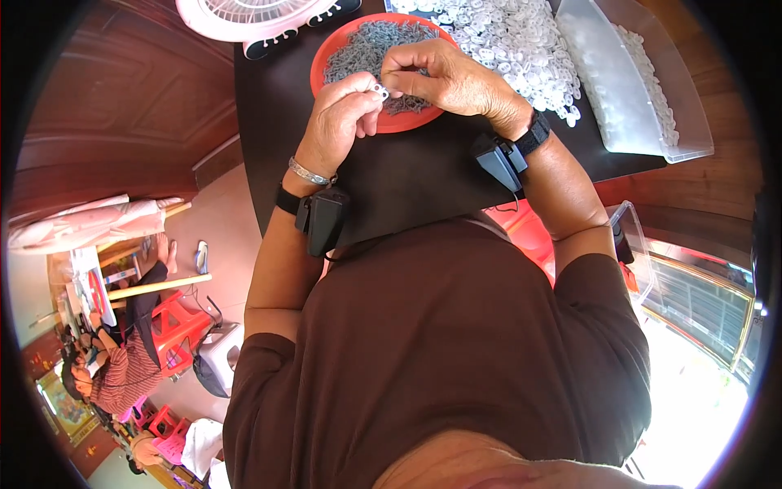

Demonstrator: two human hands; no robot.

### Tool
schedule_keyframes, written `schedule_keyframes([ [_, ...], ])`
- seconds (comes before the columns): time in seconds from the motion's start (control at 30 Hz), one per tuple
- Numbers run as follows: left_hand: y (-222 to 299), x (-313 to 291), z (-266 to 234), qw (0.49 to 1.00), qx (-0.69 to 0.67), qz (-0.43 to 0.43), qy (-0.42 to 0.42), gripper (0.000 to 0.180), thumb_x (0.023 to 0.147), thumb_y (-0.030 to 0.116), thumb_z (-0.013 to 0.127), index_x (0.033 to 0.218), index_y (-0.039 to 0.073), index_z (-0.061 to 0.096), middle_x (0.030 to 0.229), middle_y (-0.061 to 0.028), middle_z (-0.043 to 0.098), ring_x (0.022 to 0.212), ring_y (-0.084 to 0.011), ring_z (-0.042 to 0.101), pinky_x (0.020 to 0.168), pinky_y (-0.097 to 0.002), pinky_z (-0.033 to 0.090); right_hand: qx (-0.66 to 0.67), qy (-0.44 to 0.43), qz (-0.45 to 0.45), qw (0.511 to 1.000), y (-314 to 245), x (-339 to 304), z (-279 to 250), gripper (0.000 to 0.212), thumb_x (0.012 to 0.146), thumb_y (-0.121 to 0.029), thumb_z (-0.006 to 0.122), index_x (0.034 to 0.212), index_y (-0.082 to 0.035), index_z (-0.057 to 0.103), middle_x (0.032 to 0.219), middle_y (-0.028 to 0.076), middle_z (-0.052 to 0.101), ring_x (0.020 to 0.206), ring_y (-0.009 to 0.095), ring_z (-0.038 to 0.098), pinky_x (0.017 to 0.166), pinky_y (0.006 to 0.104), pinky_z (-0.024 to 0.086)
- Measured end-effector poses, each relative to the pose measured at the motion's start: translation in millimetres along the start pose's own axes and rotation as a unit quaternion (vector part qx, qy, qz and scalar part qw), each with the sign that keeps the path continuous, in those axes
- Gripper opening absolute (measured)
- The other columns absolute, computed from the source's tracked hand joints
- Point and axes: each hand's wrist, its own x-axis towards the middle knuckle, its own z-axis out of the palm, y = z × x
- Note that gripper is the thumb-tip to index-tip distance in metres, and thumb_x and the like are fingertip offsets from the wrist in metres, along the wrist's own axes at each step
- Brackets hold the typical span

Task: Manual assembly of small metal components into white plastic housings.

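Observation:
My left hand (340,114) is closed, pinching a small white plastic piece with dark holes (380,92) between thumb and fingers. Close beside it, my right hand (440,80) is closed in a pinch with the fingertips near the white piece; what it holds, if anything, is too small to make out. Both hands are over the near part of an orange-red basin (399,124). Inside the basin lies a heap of small grey screw-like pieces (358,57).
Right of the basin, a pile of white oval plastic pieces (521,41) spreads over the dark table (391,187). A clear plastic bin (619,90) holding more white pieces stands farther right. A pink-and-white fan (244,20) is at the far left. Another person (130,367) sits away to the left.

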Motion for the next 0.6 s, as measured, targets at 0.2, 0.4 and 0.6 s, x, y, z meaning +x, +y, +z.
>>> schedule_keyframes([
  [0.2,-0.1,1.3,0.6,1.0,-0.007,0.005,0.02,0.022,0.086,0.022,0.046,0.071,0.006,0.048,0.065,-0.0002,0.049,0.059,-0.0093,0.049,0.054,-0.0213,0.035,0.032,0.024,-0.012,0.999,3.4,0.7,-0.5,0.014,0.086,-0.016,0.058,0.087,-0.003,0.062,0.076,0.002,0.061,0.075,0.01,0.056,0.072,0.0262,0.046],
  [0.4,-2.0,1.7,0.5,0.998,0.0,0.037,0.045,0.019,0.086,0.019,0.05,0.079,0.004,0.056,0.061,0.0002,0.051,0.055,-0.0076,0.049,0.05,-0.0213,0.037,0.062,0.02,0.003,0.998,2.8,0.4,-1.7,0.015,0.088,-0.017,0.059,0.088,-0.002,0.062,0.077,0.0,0.061,0.077,0.007,0.056,0.072,0.0245,0.046],
  [0.6,-0.6,0.2,5.2,0.992,0.05,0.081,0.078,0.016,0.088,0.015,0.051,0.083,0.001,0.057,0.063,-0.0001,0.052,0.057,-0.0063,0.047,0.052,-0.0212,0.037,0.065,0.033,0.007,0.997,-4.3,-0.7,-2.6,0.012,0.09,-0.011,0.057,0.09,0.0,0.061,0.08,0.0,0.061,0.078,0.007,0.053,0.074,0.0233,0.044],
])
